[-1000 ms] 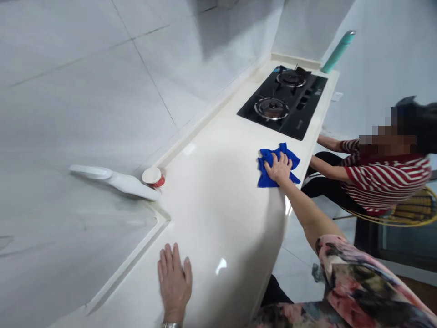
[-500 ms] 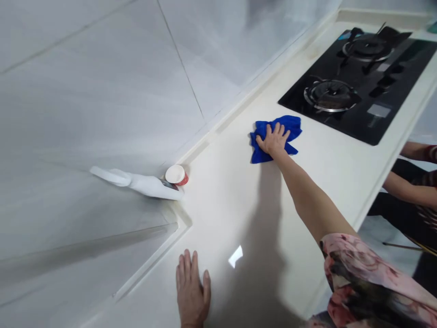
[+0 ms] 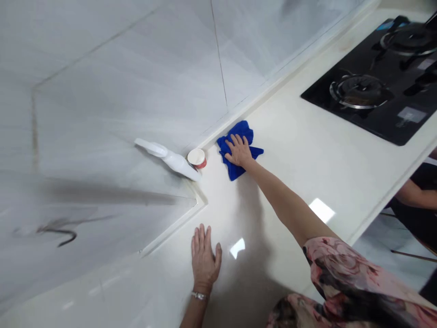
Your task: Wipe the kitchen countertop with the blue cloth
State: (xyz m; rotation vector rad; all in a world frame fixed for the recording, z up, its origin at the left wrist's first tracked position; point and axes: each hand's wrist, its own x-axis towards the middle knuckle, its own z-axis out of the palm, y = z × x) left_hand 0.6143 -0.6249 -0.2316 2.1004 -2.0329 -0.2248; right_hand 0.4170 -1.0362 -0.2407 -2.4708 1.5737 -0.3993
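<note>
Pale tiled wall (image 3: pixel 136 91), light floor (image 3: pixel 382 246)

Blue cloth (image 3: pixel 235 172); pink-black floral sleeve (image 3: pixel 355 278); black hob (image 3: pixel 385 102).

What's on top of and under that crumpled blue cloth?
The right hand rests spread on the crumpled blue cloth. Beneath is the glossy white countertop; whatever the cloth covers can't be seen.

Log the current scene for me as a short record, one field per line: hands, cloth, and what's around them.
Right hand: palm down, fingers spread on the blue cloth; hand
Left hand: flat on the counter, fingers spread, holding nothing
Cloth: rumpled, near the wall, between cup and stove
Cup: white and red, by the wall
Beside cup: long white object, identity unclear
Stove: black, two burners in view
Nearby: another person's arm
</note>
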